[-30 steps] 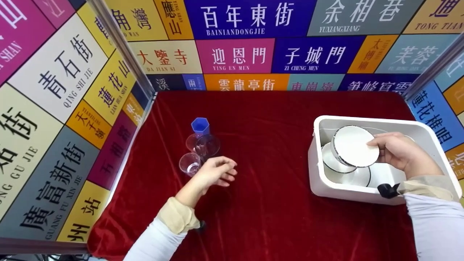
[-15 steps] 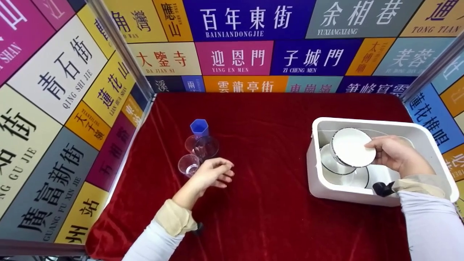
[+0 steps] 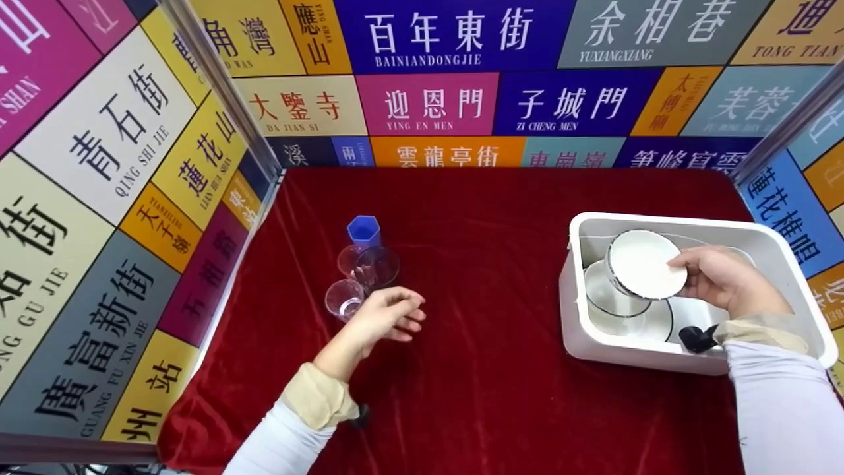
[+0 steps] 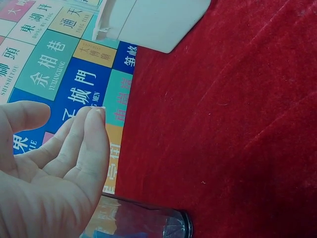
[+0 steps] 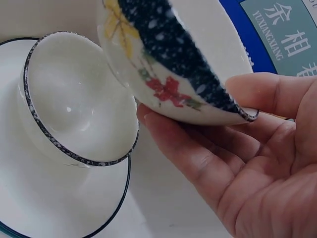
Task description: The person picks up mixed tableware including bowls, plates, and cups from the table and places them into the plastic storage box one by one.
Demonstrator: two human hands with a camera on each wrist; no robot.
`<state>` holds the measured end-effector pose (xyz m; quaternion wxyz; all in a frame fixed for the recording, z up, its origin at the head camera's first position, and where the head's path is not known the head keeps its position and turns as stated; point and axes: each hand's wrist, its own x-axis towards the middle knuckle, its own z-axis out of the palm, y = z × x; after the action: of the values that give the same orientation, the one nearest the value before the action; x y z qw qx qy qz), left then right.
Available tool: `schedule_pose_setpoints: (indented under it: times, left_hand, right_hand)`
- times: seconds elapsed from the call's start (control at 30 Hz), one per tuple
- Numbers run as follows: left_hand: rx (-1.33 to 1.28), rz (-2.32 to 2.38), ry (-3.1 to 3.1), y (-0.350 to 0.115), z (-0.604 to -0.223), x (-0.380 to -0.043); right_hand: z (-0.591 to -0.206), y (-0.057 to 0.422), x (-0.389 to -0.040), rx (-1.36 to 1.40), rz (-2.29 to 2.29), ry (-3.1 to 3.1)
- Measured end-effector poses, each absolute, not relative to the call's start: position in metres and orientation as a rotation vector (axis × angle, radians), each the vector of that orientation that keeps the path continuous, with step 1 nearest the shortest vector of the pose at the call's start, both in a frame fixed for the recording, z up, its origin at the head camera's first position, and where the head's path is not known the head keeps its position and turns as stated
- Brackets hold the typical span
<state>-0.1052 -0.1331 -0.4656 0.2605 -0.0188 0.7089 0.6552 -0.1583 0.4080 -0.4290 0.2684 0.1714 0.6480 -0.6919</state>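
Note:
A white bowl [image 3: 646, 264] is pinched at its rim by my right hand [image 3: 728, 280], over the white plastic tub [image 3: 573, 316]. In the right wrist view the bowl [image 5: 171, 91] shows a dark speckled band and painted flowers, with fingers beneath it and the thumb at the rim. Below it a second bowl [image 5: 81, 106] leans on a plate [image 5: 64, 198]. Nothing is in my left hand [image 3: 379, 322], whose fingers are loosely bent beside a clear cup [image 3: 343, 299]. Behind that hand are a dark transparent cup [image 3: 377, 269] and a blue hexagonal cup [image 3: 364, 231].
Red velvet cloth [image 3: 488, 277] covers the table between the cups and the tub. Sign-printed panels [image 3: 428, 102] wall in the back and both sides. Another clear cup [image 3: 348, 260] is partly hidden behind the dark one.
The left hand has shifted very slightly left and then stayed put. The right hand keeps its pinch on the bowl, which has barely moved over the tub.

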Motion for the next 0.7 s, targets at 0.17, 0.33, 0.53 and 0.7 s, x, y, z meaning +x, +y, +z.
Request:
schedule_pose_setpoints:
  times: [0.17, 0.33, 0.53, 0.7]
  left_hand:
    - [-0.057, 1.776, 1.930, -0.134, -0.465, -0.105]
    - [-0.067, 1.773, 1.937, -0.134, -0.463, -0.105]
    - [-0.063, 1.773, 1.929, -0.136, -0.466, -0.105]
    - [-0.067, 1.772, 1.927, -0.137, -0.467, -0.105]
  right_hand:
    - [-0.433, 0.409, -0.162, 0.473, -1.863, 1.733]
    - [-0.439, 0.410, -0.166, 0.487, -1.886, 1.688]
    - [-0.444, 0.409, -0.169, 0.499, -1.860, 1.705]
    - [-0.448, 0.409, -0.169, 0.506, -1.845, 1.710]
